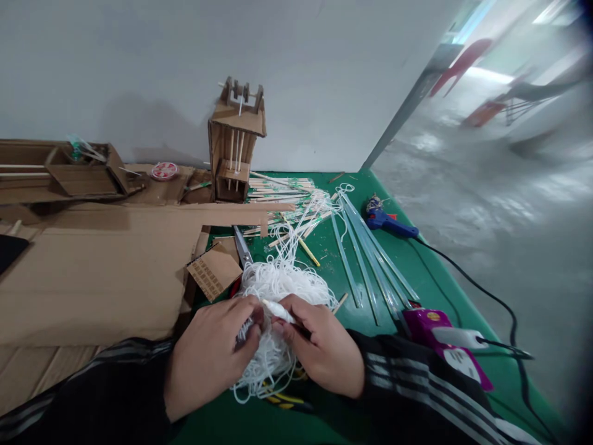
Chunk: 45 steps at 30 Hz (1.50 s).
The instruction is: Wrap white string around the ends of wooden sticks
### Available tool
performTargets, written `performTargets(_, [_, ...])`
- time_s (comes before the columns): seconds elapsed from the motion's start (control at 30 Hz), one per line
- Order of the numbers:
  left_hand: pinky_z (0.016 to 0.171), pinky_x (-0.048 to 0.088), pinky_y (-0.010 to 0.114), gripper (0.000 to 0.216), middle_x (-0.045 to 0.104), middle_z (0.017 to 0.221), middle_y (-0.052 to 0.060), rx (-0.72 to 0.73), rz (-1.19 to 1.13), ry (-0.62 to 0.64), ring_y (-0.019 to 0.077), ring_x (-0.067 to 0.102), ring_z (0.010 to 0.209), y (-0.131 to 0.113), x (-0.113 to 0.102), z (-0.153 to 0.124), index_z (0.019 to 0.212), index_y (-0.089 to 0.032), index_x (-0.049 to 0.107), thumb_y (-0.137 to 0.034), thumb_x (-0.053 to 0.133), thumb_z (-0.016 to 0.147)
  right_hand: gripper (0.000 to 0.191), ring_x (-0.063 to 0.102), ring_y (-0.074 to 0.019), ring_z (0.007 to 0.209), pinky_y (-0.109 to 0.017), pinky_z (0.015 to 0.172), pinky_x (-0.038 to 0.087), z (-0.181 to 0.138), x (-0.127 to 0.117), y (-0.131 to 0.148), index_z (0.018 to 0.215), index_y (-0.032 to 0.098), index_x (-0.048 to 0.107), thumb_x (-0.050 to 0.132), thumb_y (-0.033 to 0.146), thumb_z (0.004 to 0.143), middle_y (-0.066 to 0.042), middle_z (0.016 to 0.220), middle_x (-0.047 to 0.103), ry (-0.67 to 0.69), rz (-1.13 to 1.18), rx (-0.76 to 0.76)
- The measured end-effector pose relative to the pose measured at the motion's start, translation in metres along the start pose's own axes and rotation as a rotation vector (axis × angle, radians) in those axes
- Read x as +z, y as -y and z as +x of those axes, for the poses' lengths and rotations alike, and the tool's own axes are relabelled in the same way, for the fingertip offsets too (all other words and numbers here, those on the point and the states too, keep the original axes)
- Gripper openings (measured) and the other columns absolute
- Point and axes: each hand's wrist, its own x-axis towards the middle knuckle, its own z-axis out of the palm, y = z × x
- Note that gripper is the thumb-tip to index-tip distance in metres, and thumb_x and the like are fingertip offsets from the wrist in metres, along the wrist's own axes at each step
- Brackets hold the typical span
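A tangled bundle of white string point(278, 290) lies on the green table point(430, 278) just in front of me. My left hand point(208, 355) is closed, its fingers pinching into the strands at the bundle's near left side. My right hand point(324, 349) is closed too, gripping a thin white stick-like piece point(279, 310) wound with string, which points up-left toward the left hand. Both hands touch the tangle, and more string hangs below them. Both sleeves are black with white stripes.
Scissors point(241, 246) and a cardboard scrap point(214, 272) lie just beyond the string. Clear glue sticks point(370, 253), chopsticks point(278, 191), a blue glue gun point(386, 221) with black cable and a purple device point(440, 340) sit right. A cardboard tower point(235, 145) stands by the wall; cardboard sheets point(88, 272) cover the left.
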Motion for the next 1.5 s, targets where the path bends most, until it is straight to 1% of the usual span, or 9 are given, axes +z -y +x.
performTargets(0.1, [0.073,0.048,0.036,0.009,0.067,0.089,0.001,-0.024,0.035,0.035,0.0243,0.066,0.086,-0.001,-0.001,0.0,0.096,-0.024,0.054,-0.021,0.052,0.088,0.016,0.048,-0.0126,0.057,-0.024,0.055,0.034,-0.001,0.0,0.0,0.093,0.019,0.057,0.046,0.03,0.094,0.001,0.067,0.058,0.001,-0.017,-0.001])
performTargets(0.23, [0.082,0.05,0.04,0.035,0.069,0.103,0.006,-0.024,0.119,0.083,0.0267,0.066,0.096,-0.004,-0.002,0.001,0.12,-0.02,0.051,-0.017,0.053,0.085,0.012,0.046,-0.0118,0.054,-0.024,0.053,0.032,-0.002,0.002,0.001,0.087,0.02,0.055,0.049,0.027,0.093,0.003,0.063,0.055,0.023,-0.036,-0.014])
performTargets(0.33, [0.089,0.05,0.045,0.027,0.067,0.106,0.009,0.037,0.206,0.142,0.0288,0.063,0.103,-0.005,-0.003,0.004,0.11,-0.017,0.06,-0.015,0.051,0.085,0.009,0.048,-0.0118,0.055,-0.023,0.054,0.032,-0.002,0.003,0.002,0.087,0.02,0.056,0.05,0.025,0.091,0.002,0.064,0.057,0.034,-0.037,-0.021])
performTargets(0.47, [0.084,0.052,0.047,0.016,0.065,0.097,0.008,0.051,0.305,0.168,0.0295,0.063,0.097,-0.006,-0.006,0.006,0.087,-0.018,0.064,-0.017,0.048,0.088,0.011,0.047,-0.0116,0.055,-0.023,0.053,0.031,-0.001,0.003,0.002,0.087,0.02,0.057,0.049,0.026,0.092,0.003,0.063,0.056,0.022,-0.036,-0.02])
performTargets(0.63, [0.076,0.051,0.046,0.022,0.065,0.094,0.01,0.04,0.335,0.113,0.0307,0.064,0.094,-0.006,-0.009,0.005,0.108,-0.017,0.056,-0.018,0.041,0.091,0.014,0.04,-0.0101,0.051,-0.024,0.05,0.027,-0.002,0.0,0.003,0.084,0.02,0.055,0.048,0.028,0.093,0.005,0.059,0.048,0.003,-0.036,-0.008])
performTargets(0.83, [0.07,0.045,0.035,0.018,0.062,0.086,0.0,-0.046,0.0,0.063,0.0235,0.063,0.082,-0.007,-0.017,0.006,0.103,-0.025,0.043,-0.016,0.044,0.087,0.013,0.037,-0.0092,0.048,-0.023,0.048,0.026,-0.001,-0.005,0.006,0.083,0.02,0.054,0.049,0.028,0.092,0.007,0.057,0.044,-0.013,-0.023,-0.005])
performTargets(1.0, [0.06,0.04,0.027,0.012,0.049,0.073,-0.005,-0.158,-0.31,0.061,0.0153,0.051,0.063,0.0,-0.016,0.004,0.095,-0.026,0.039,-0.018,0.042,0.088,0.013,0.036,-0.009,0.047,-0.023,0.047,0.026,-0.003,-0.01,0.007,0.081,0.02,0.052,0.049,0.028,0.091,0.007,0.054,0.042,-0.036,-0.031,0.001])
performTargets(1.2, [0.065,0.042,0.025,0.009,0.05,0.078,-0.004,-0.131,-0.451,0.075,0.0143,0.05,0.071,0.001,-0.013,-0.001,0.087,-0.024,0.043,-0.017,0.049,0.086,0.015,0.035,-0.0092,0.047,-0.024,0.046,0.025,-0.002,-0.008,0.006,0.081,0.021,0.046,0.052,0.032,0.088,0.008,0.056,0.041,-0.042,0.014,0.008])
performTargets(1.5, [0.078,0.049,0.031,0.017,0.052,0.109,0.003,-0.059,-0.435,-0.019,0.0177,0.057,0.088,-0.007,-0.014,-0.012,0.107,-0.028,0.044,-0.022,0.046,0.092,0.017,0.035,-0.0094,0.051,-0.024,0.048,0.027,-0.004,-0.009,0.002,0.076,0.02,0.046,0.049,0.028,0.092,0.006,0.059,0.04,-0.132,0.036,-0.042])
